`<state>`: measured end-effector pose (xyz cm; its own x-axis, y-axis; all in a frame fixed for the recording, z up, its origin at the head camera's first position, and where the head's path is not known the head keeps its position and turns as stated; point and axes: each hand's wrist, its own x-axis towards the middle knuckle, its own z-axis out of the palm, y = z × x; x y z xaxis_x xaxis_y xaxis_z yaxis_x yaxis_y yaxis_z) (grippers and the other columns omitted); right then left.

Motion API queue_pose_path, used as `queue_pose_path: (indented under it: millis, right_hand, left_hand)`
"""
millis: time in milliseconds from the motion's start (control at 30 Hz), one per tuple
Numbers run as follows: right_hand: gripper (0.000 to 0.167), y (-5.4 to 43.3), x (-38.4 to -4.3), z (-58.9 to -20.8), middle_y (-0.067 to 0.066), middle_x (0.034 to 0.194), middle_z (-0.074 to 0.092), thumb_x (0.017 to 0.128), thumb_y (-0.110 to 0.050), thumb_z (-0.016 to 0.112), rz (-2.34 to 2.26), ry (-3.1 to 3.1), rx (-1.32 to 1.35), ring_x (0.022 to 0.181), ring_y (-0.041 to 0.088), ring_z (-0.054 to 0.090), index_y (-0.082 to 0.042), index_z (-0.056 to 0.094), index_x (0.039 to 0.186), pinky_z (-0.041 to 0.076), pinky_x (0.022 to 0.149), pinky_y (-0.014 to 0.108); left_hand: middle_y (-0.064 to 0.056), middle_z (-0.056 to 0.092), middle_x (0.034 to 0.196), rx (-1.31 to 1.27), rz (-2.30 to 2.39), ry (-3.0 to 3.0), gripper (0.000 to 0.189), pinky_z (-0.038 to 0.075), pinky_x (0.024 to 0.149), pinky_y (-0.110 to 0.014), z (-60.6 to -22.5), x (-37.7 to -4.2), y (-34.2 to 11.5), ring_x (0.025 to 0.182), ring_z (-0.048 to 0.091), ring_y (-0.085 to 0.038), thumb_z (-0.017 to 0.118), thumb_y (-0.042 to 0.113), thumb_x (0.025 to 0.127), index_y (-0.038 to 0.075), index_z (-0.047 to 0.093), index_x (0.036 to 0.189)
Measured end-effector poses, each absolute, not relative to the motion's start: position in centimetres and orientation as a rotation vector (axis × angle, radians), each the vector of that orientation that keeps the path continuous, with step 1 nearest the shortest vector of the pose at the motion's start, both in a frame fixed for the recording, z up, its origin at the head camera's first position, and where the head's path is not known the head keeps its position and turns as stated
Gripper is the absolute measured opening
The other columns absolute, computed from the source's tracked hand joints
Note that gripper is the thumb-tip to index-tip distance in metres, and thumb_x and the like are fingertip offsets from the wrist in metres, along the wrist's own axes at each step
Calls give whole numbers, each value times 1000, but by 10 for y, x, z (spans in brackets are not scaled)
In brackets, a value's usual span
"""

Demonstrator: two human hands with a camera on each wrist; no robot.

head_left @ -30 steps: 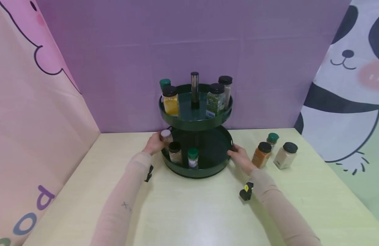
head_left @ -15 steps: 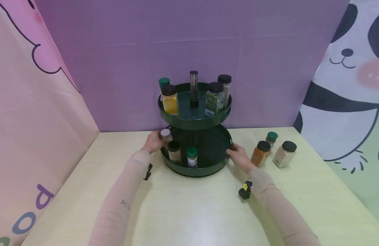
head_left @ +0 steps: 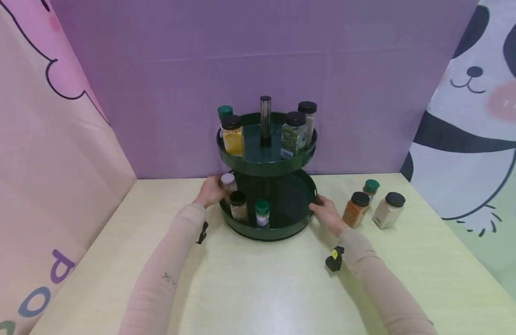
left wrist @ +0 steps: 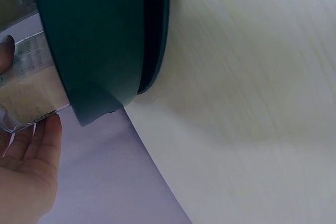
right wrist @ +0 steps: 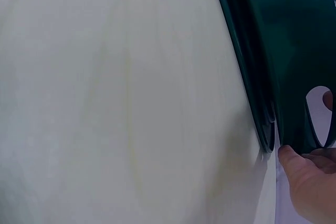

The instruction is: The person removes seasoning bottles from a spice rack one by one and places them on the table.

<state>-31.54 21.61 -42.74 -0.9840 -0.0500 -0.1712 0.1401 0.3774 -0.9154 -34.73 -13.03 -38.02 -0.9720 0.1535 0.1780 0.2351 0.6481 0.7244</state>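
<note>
A dark green two-tier turntable (head_left: pixel 283 230) stands on the table against the purple backdrop. At the left of its lower tier my left hand (head_left: pixel 209 191) holds a spice jar (head_left: pixel 228 183) with a pale lid. The left wrist view has thumb and fingers on opposite sides of the clear jar (left wrist: pixel 34 95), beige inside, at the tray wall. My right hand (head_left: pixel 327 215) grips the lower tier's right rim; in the right wrist view a fingertip shows through the handle cutout (right wrist: pixel 317 116). On the lower tier also stand a black-lidded jar (head_left: pixel 239 211) and a small green-lidded jar (head_left: pixel 262 216).
The upper tier (head_left: pixel 262 168) carries a yellow spice jar (head_left: pixel 233 142), a green herb jar (head_left: pixel 293 139) and others around the central post (head_left: pixel 265 123). Right of my right hand stand an orange-brown jar (head_left: pixel 355 214), a pale jar (head_left: pixel 387 215) and a green-lidded jar (head_left: pixel 371 187).
The pale-lidded jar has shifted slightly right, inward over the lower tier, with my left hand on it. My right hand stays at the rim; the turntable has not turned.
</note>
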Motion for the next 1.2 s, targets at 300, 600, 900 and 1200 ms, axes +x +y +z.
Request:
queue_pose_path:
  millis: [300, 600, 900, 1200]
  right_hand:
    - [61, 217, -317, -426, 22, 150, 19, 95, -15, 41, -1671, 2438, 94, 137, 33, 23, 3, 11, 145, 23, 112, 45]
    - [61, 217, -317, -427, 22, 149, 20, 95, -15, 41, -1669, 2443, 100, 137, 34, 23, 3, 12, 145, 23, 112, 45]
    - [65, 218, -320, -431, 24, 148, 23, 93, -22, 46, -1660, 2482, 78, 135, 35, 26, 3, 15, 144, 26, 110, 47]
    - [61, 216, -317, -428, 21, 149, 21, 95, -16, 42, -1673, 2439, 112, 137, 33, 24, 1, 12, 145, 23, 112, 44]
  left_hand:
    - [-17, 61, 108, -295, -1248, -2759, 49, 50, 79, -39, -372, -346, -133, 93, 57, -28, 72, 14, 73, 2, 53, 116]
    - [-9, 55, 85, -202, -1269, -2790, 37, 42, 57, -28, -361, -342, -135, 73, 48, -21, 75, 20, 71, 3, 55, 97]
    - [-11, 62, 97, -195, -1310, -2776, 40, 45, 64, -28, -353, -341, -136, 81, 52, -22, 75, 21, 72, 5, 58, 105]
    - [-13, 64, 106, -252, -1345, -2729, 43, 49, 71, -32, -348, -338, -142, 89, 57, -24, 74, 17, 73, 3, 58, 110]
